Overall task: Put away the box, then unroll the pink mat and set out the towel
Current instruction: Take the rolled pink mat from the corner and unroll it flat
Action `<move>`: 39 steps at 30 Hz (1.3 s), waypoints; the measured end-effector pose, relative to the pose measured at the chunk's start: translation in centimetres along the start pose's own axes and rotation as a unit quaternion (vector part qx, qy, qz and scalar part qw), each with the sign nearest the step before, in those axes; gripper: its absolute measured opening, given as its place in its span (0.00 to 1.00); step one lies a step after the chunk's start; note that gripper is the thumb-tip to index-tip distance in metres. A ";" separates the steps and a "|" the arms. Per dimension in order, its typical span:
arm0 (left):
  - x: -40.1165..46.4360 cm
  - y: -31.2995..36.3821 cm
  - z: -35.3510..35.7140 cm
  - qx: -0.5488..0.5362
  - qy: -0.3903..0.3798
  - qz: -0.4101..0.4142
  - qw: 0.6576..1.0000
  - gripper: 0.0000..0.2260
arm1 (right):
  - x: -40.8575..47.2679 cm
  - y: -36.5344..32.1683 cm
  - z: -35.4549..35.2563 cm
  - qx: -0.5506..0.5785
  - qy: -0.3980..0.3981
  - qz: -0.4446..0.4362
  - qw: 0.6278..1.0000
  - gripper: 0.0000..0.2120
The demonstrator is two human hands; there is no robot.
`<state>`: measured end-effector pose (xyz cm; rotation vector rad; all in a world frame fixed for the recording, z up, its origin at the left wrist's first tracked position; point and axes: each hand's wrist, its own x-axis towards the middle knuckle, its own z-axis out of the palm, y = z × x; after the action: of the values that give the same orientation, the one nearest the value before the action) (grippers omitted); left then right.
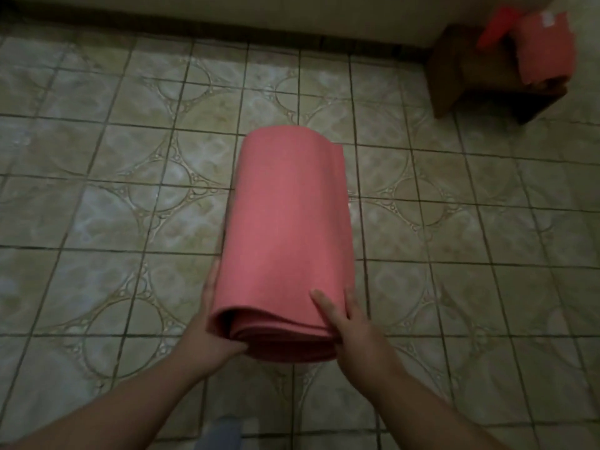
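Note:
A rolled pink mat (289, 228) is held over the tiled floor in the middle of the view, its long axis pointing away from me. My left hand (211, 332) grips the near end of the roll from the left, thumb under the layers. My right hand (350, 326) rests on the right side of the same end, fingers spread on the top. A brown cardboard box (467, 69) stands at the far right by the wall. A folded pink-red cloth (542, 50), possibly the towel, lies on it.
Patterned beige floor tiles (130, 190) cover the whole area. A pale wall with a dark base strip (227, 24) runs along the far edge. A bit of grey-blue fabric (224, 433) shows at the bottom edge.

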<state>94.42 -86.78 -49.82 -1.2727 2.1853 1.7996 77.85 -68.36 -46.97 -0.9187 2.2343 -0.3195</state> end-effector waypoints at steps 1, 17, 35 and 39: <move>1.3 -1.0 -0.2 0.042 -0.044 0.049 0.997 0.56 | 1.1 0.9 1.1 0.034 -0.004 0.019 0.999 0.30; 11.4 -18.0 0.8 0.135 -0.162 0.143 0.967 0.56 | 11.8 8.2 10.3 0.225 -0.034 -0.005 0.974 0.39; 10.6 -10.6 2.5 0.319 -0.134 0.186 0.920 0.57 | 16.2 10.7 9.6 0.461 -0.015 0.272 0.844 0.49; 10.7 -8.4 4.4 0.375 -0.127 0.197 0.897 0.51 | 16.7 10.4 9.9 0.496 -0.100 0.263 0.821 0.45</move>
<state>90.40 -88.97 -63.34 -0.4275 2.6709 0.8981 70.60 -72.19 -67.40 0.2215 1.6487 -0.9404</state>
